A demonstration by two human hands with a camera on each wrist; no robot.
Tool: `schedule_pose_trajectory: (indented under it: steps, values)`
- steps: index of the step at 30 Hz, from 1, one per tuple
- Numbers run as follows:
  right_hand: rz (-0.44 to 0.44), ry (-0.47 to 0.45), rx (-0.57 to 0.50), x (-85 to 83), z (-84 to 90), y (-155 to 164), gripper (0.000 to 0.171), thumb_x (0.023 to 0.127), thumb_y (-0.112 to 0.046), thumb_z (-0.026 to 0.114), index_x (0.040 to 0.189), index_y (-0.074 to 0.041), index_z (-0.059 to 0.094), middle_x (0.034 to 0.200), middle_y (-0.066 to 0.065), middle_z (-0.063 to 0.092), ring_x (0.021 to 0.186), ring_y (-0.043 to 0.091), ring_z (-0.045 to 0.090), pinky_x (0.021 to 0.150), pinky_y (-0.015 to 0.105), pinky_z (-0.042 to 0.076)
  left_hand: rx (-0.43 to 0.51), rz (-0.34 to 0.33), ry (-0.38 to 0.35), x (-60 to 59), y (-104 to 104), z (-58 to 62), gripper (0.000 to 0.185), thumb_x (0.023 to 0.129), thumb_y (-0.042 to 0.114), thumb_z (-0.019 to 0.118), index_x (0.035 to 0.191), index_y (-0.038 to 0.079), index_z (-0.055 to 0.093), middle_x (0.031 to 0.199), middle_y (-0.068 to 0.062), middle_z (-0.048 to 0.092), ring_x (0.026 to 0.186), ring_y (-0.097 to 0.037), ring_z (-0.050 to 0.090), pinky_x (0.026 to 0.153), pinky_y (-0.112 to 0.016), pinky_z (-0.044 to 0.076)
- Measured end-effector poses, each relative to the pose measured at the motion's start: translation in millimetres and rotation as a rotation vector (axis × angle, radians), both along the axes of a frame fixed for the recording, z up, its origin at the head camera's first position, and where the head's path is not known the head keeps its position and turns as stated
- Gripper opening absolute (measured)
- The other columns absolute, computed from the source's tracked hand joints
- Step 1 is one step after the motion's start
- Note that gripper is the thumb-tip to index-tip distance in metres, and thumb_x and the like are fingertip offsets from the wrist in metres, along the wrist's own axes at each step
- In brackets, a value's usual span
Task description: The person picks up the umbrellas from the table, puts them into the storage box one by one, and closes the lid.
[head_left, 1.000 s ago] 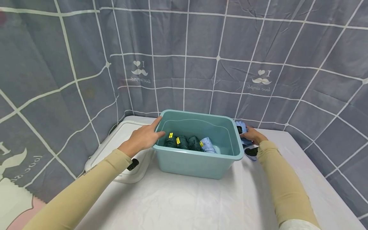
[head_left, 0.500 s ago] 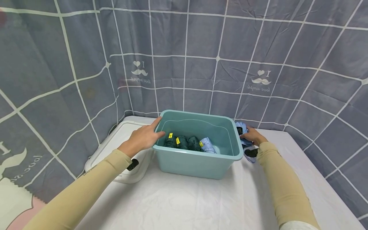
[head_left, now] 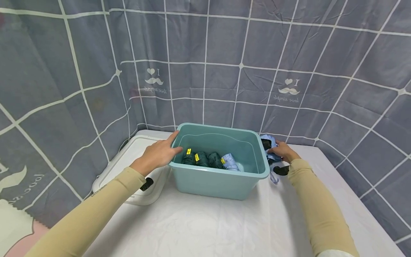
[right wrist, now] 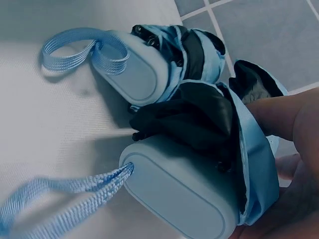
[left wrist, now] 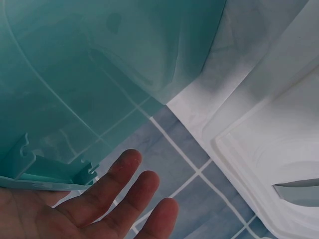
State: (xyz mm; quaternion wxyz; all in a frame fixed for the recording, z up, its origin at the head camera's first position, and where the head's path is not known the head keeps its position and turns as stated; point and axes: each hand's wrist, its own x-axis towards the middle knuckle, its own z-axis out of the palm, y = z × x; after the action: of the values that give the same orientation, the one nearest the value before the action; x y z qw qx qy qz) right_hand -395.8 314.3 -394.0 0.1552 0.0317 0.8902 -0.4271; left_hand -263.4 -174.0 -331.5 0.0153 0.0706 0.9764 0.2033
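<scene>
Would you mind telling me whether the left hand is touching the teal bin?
Touching. The head view shows the left hand resting on the teal bin's left rim, thumb over the edge; the left wrist view shows the rim against the palm.

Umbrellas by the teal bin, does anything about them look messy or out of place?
Yes. The light blue umbrella held by the right hand is not neatly rolled: its dark lining bulges out, unlike the tidy rolled umbrellas in the bin.
</scene>
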Motion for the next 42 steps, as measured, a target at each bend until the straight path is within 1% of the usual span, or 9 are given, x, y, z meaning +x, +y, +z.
schedule_pose_trajectory:
  steps: [5,9,12,16,19,26,30,36,42]
  values:
    - [0.005,0.024,0.010,2.8,7.6,1.0,0.082,0.097,-0.016,0.058,0.159,0.004,0.009,0.145,0.029,0.039,0.116,0.029,0.052,0.084,0.034,0.053,-0.004,-0.001,0.003,0.0,0.0,0.5,0.077,0.100,0.055,0.041,0.164,0.028,0.008,0.150,-0.022,0.049,0.131,-0.045,0.053,0.091,-0.064,0.046]
    - [-0.001,0.030,0.013,3.9,12.7,3.0,0.084,0.097,-0.018,0.058,0.160,0.002,0.005,0.152,0.032,0.031,0.126,0.034,0.047,0.096,0.045,0.051,-0.004,0.000,0.005,0.2,-0.7,0.5,0.077,0.100,0.054,0.041,0.164,0.028,0.007,0.150,-0.022,0.049,0.131,-0.046,0.053,0.091,-0.064,0.046]
    - [-0.008,0.049,0.016,4.0,16.6,6.3,0.083,0.097,-0.018,0.059,0.160,0.002,0.009,0.153,0.032,0.030,0.126,0.036,0.047,0.096,0.048,0.050,-0.001,0.002,0.011,0.3,-0.8,0.3,0.078,0.099,0.054,0.041,0.164,0.028,0.008,0.150,-0.022,0.049,0.130,-0.046,0.054,0.091,-0.064,0.046]
    - [-0.014,0.081,0.024,7.2,24.3,9.3,0.080,0.096,-0.018,0.061,0.159,0.003,0.016,0.144,0.030,0.039,0.109,0.027,0.055,0.081,0.037,0.054,0.002,0.003,0.017,0.0,-0.9,0.1,0.078,0.099,0.054,0.042,0.164,0.028,0.009,0.150,-0.022,0.049,0.130,-0.045,0.054,0.091,-0.064,0.046]
    - [-0.017,0.084,0.030,10.7,31.0,10.3,0.082,0.096,-0.018,0.061,0.159,0.003,0.014,0.140,0.030,0.043,0.101,0.021,0.058,0.076,0.031,0.054,0.001,-0.001,0.017,-0.9,-0.8,-0.7,0.078,0.099,0.054,0.042,0.164,0.027,0.009,0.150,-0.022,0.049,0.130,-0.045,0.054,0.090,-0.064,0.046]
    - [0.001,0.078,0.040,19.6,50.9,10.7,0.084,0.098,-0.020,0.058,0.160,0.003,0.005,0.139,0.031,0.044,0.096,0.017,0.060,0.075,0.029,0.054,-0.005,-0.004,0.013,-0.6,-0.5,-0.7,0.079,0.099,0.055,0.041,0.164,0.027,0.008,0.152,-0.022,0.047,0.131,-0.046,0.053,0.091,-0.063,0.046]
    - [0.005,0.085,0.035,23.1,61.8,7.9,0.085,0.098,-0.021,0.059,0.160,0.002,0.005,0.138,0.030,0.045,0.091,0.013,0.060,0.074,0.028,0.055,-0.008,-0.003,0.010,-0.3,-0.3,0.0,0.079,0.099,0.055,0.040,0.164,0.026,0.007,0.152,-0.022,0.047,0.131,-0.046,0.053,0.091,-0.063,0.046]
    - [0.023,0.135,0.038,27.6,77.7,3.0,0.085,0.096,-0.020,0.062,0.160,0.002,0.010,0.133,0.030,0.050,0.081,0.005,0.061,0.072,0.027,0.056,-0.008,-0.004,0.013,0.0,-0.3,0.4,0.079,0.099,0.054,0.041,0.164,0.026,0.007,0.151,-0.023,0.048,0.130,-0.046,0.053,0.091,-0.064,0.046]
    - [0.045,0.157,0.053,34.2,94.6,-1.8,0.086,0.097,-0.022,0.062,0.160,0.002,0.009,0.133,0.031,0.051,0.081,0.004,0.062,0.073,0.027,0.056,-0.008,-0.009,0.011,0.0,0.3,0.0,0.078,0.099,0.054,0.040,0.164,0.025,0.008,0.153,-0.023,0.046,0.131,-0.047,0.052,0.092,-0.065,0.045]
